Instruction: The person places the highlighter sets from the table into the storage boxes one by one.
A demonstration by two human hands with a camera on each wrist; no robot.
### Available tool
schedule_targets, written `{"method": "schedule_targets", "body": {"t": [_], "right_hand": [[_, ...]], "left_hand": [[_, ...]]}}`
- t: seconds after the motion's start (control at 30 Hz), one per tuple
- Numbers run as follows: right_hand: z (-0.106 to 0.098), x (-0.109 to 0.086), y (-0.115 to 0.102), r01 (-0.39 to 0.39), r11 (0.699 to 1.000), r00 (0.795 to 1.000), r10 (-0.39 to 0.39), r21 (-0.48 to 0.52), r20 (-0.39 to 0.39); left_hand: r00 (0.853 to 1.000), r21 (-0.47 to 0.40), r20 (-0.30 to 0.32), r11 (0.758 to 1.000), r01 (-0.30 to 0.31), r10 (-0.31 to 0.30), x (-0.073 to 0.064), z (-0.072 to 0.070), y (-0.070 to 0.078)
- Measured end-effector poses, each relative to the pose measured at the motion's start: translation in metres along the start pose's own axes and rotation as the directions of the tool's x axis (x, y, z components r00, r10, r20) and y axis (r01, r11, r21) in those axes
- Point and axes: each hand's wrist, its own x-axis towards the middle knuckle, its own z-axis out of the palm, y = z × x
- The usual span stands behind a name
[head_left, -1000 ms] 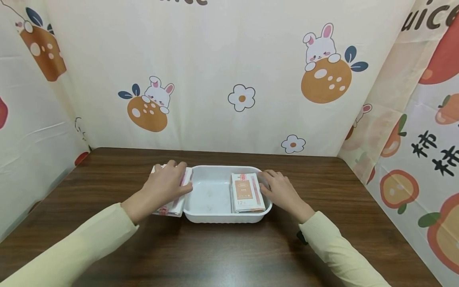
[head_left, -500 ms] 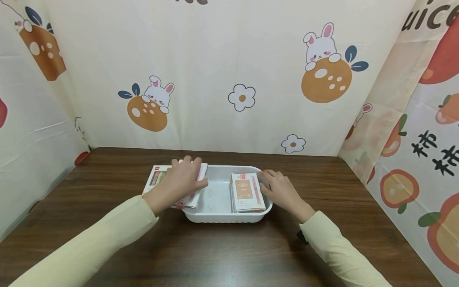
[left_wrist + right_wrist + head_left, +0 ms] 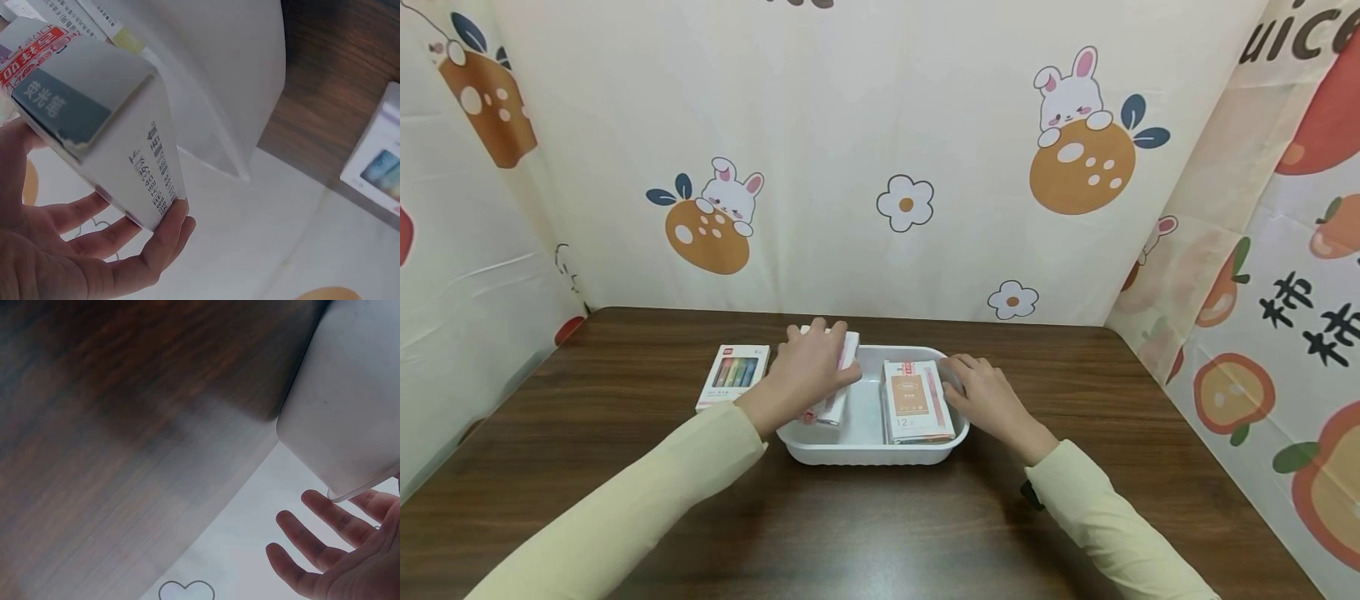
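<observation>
My left hand (image 3: pixel 801 362) grips a white highlighter box (image 3: pixel 134 144) over the left part of a white plastic tray (image 3: pixel 872 457). In the left wrist view, its fingers curl around the box's end, tilted in that view. A white and orange pack (image 3: pixel 919 404) marked 12 lies inside the tray on the right. My right hand (image 3: pixel 992 398) rests at the tray's right rim. Its fingers are spread and fairly straight in the right wrist view, and they touch the rim; the thumb is hidden there.
Left of the tray, a white box with coloured sticks on its front (image 3: pixel 734 372) lies on the brown wooden table (image 3: pixel 880 533). A patterned curtain (image 3: pixel 820 125) stands behind the table and along both sides.
My left hand has carried the highlighter box rightward from beside the tray to over its left part, uncovering the box with coloured sticks. The right hand stays at the rim.
</observation>
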Motion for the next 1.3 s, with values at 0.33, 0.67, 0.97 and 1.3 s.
{"method": "schedule_targets", "body": {"t": [0.33,0.67,0.97,1.3], "right_hand": [[0.000,0.000,-0.001,-0.008,1.000,1.000,0.008,0.004,0.006],[0.000,0.000,-0.001,-0.018,1.000,1.000,0.017,0.016,0.014],[0.000,0.000,-0.001,-0.009,1.000,1.000,0.009,0.003,0.009],[0.000,-0.001,-0.001,0.010,1.000,1.000,-0.010,0.011,-0.009]], "left_hand": [[1.000,0.025,-0.003,1.000,-0.010,0.010,0.000,0.016,0.007],[0.997,0.071,-0.038,0.995,-0.065,0.068,-0.004,0.035,0.006],[0.999,0.006,-0.020,0.999,-0.036,0.036,-0.005,0.052,0.007],[1.000,-0.019,-0.008,1.000,0.016,-0.016,-0.007,0.061,0.010]]}}
